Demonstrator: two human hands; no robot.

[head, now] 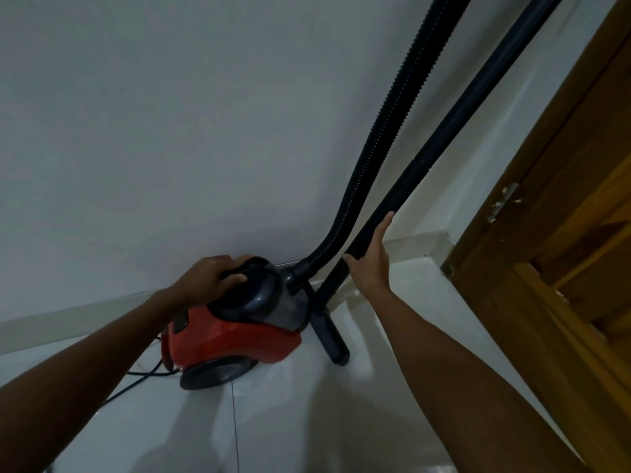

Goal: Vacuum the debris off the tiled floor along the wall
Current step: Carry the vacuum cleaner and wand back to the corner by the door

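Observation:
A red and grey canister vacuum stands on the white tiled floor against the wall. My left hand is closed around the black carry handle on top of it. A ribbed black hose rises from the canister's front and leaves the frame at the top. Beside it a rigid black wand leans up to the right. My right hand wraps around the wand's lower part. The black floor nozzle rests on the tiles to the right of the canister. No debris is visible.
A plain white wall with a low skirting fills the left and centre. A brown wooden door frame with chipped spots stands on the right. A black power cord trails left from the canister's rear.

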